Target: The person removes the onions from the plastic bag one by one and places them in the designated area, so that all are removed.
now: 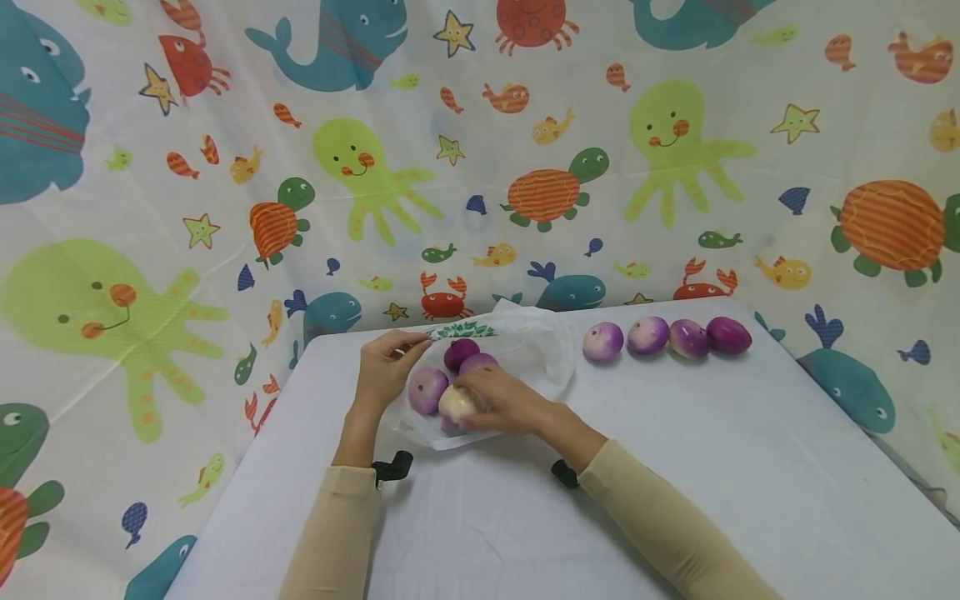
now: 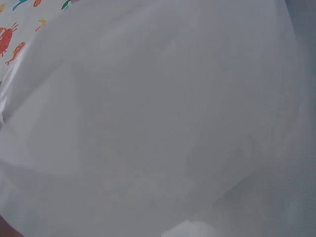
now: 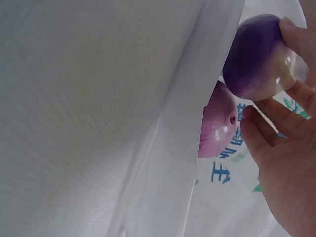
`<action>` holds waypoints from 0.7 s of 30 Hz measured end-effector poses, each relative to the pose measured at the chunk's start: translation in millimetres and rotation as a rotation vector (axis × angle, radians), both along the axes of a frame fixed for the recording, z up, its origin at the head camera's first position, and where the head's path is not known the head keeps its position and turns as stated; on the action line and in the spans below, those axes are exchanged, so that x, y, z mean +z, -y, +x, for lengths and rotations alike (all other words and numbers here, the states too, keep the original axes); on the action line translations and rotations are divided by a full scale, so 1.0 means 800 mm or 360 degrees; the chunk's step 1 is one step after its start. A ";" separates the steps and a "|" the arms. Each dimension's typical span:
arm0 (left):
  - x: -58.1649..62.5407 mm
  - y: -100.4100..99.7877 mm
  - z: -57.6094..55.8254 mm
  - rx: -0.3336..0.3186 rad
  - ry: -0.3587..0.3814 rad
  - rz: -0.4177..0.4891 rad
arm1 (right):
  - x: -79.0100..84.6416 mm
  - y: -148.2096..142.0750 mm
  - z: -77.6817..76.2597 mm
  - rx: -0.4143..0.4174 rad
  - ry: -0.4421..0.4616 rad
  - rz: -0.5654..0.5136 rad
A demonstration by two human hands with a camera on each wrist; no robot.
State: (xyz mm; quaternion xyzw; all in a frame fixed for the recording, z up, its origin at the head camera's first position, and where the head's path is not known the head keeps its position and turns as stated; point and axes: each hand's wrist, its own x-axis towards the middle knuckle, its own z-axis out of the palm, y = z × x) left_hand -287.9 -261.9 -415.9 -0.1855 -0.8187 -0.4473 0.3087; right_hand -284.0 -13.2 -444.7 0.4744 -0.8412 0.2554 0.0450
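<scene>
White tabletop [image 1: 480, 533] is filling the foreground, and beyond it a purple-and-white onion [image 1: 456, 403] is sitting at the near side of a plastic bag [image 1: 528, 358], where it could be slipping and rolling, since its glossy round skin is probably giving fingertips little purchase and the rim is looking limp. The right hand [image 1: 501, 402] is pinching that onion between thumb and fingers, forearm angling in from the right, while the left hand [image 1: 384, 367] is pinching the bag's left rim; farther off, four onions [image 1: 688, 339] are lining up before a sea-creature curtain [image 1: 405, 108].
</scene>
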 end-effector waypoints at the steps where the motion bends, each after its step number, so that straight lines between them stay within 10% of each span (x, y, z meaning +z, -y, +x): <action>1: 0.000 0.001 0.000 -0.0005 0.0000 -0.0001 | 0.000 -0.001 0.000 0.0001 -0.0010 -0.0029; 21: 0.002 0.006 0.000 -0.0022 0.0002 -0.0032 | 0.021 -0.047 -0.006 -0.0124 -0.0052 -0.0327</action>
